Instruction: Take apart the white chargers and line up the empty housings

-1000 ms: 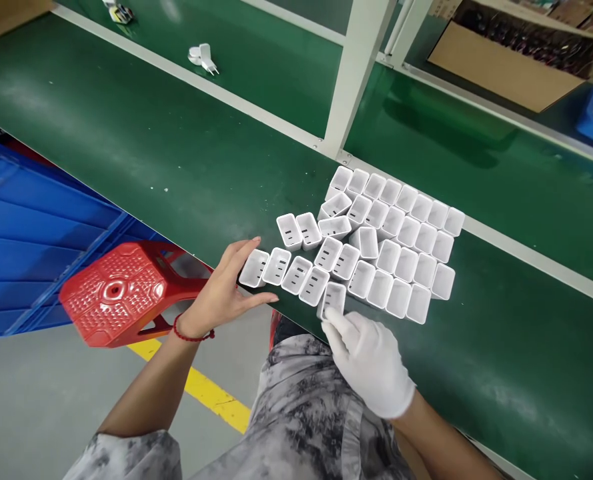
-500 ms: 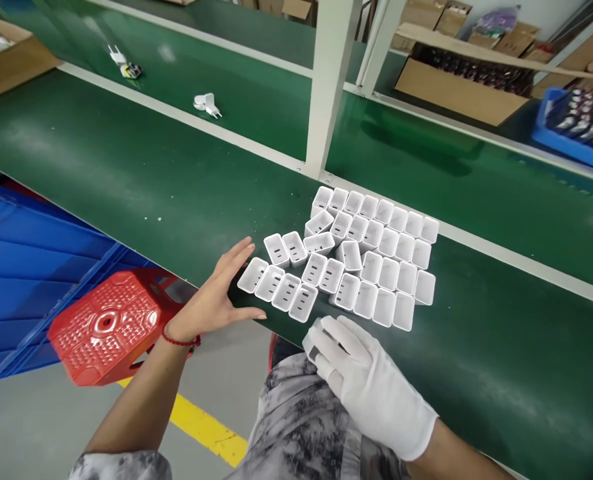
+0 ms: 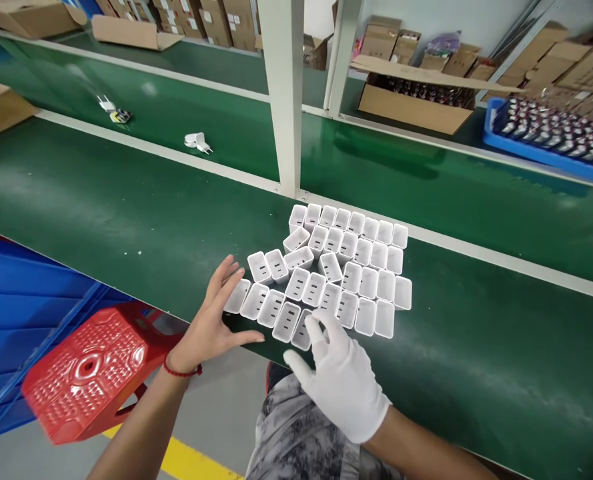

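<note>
Many small white plastic plug housings (image 3: 380,284), open-topped with dark slots in their floors, stand in rough rows on the green bench. My left hand (image 3: 217,313), bare with a red cord at the wrist, is open. Its fingers reach around the left end of the front row, beside the leftmost housing (image 3: 237,298). In a white glove, my right hand (image 3: 337,373) has its fingers apart at the right end of that row. Its forefinger partly covers the end housing (image 3: 301,333); whether it touches is unclear.
A white post (image 3: 286,100) rises behind the housings. White plug adapters (image 3: 197,142) lie farther back. On the raised shelf are an open carton (image 3: 416,107) and a blue tray (image 3: 541,147) of small parts. A red stool (image 3: 89,367) and blue crate (image 3: 31,327) stand at left.
The housing that was in my right hand now stands at the right end of the front row. My right hand has loosened its fingers. The view has shifted; my left hand stays beside the row.
</note>
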A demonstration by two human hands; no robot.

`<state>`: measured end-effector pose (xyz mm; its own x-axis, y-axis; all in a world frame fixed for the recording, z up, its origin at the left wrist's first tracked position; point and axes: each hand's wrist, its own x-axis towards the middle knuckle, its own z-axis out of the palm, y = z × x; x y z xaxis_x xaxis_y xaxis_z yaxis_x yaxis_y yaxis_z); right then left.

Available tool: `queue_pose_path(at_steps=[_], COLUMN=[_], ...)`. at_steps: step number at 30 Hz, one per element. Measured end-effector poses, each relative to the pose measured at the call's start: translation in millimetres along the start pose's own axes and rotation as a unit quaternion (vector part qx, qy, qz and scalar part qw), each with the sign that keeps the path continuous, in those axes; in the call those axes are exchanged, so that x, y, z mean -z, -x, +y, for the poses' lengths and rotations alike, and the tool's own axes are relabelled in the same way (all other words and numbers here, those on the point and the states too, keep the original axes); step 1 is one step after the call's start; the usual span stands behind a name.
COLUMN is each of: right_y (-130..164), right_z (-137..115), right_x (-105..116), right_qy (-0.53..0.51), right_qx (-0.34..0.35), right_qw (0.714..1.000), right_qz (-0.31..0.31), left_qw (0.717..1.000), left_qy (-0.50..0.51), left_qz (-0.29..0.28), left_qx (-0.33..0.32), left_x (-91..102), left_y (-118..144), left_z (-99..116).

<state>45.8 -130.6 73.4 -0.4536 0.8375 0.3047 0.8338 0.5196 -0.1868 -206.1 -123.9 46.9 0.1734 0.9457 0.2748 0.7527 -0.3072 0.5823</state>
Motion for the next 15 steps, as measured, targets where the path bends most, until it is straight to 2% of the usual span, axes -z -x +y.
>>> queue_pose_path(at_steps=[2, 4, 6, 7, 10, 13, 15], right_y=[6.2, 11.6, 14.8, 15.3, 12.4, 1.2, -9.5], right_z=[16.7, 47.1, 85.4, 104.6, 149.0, 164.9, 164.4], right_x=[12.4, 21.0, 21.9, 19.2, 4.0, -9.5, -13.5], right_qy=[-0.049, -0.076, -0.070, -0.067, -0.117, -0.195, -0.233], right_qx=[0.032, 0.045, 0.013, -0.021, -0.132, -0.182, -0.179], right_qw=[0.997, 0.988, 0.984, 0.986, 0.982, 0.964, 0.956], right_qz=[0.046, 0.124, 0.164, 0.154, 0.063, -0.002, -0.010], left_qw=[0.998, 0.992, 0.987, 0.986, 0.979, 0.974, 0.972], left_qy=[-0.059, -0.114, -0.147, -0.160, -0.196, -0.220, -0.226], left_qz=[0.031, 0.043, 0.039, 0.037, 0.052, 0.062, 0.057], left_qx=[-0.023, -0.039, -0.042, -0.039, -0.010, 0.010, 0.009], left_x=[-0.4, -5.7, -15.5, -21.3, -37.6, -46.4, -48.3], left_y=[3.5, 6.5, 8.1, 8.3, 6.5, 3.3, 1.4], left_z=[8.7, 20.5, 33.5, 39.6, 53.1, 56.9, 55.0])
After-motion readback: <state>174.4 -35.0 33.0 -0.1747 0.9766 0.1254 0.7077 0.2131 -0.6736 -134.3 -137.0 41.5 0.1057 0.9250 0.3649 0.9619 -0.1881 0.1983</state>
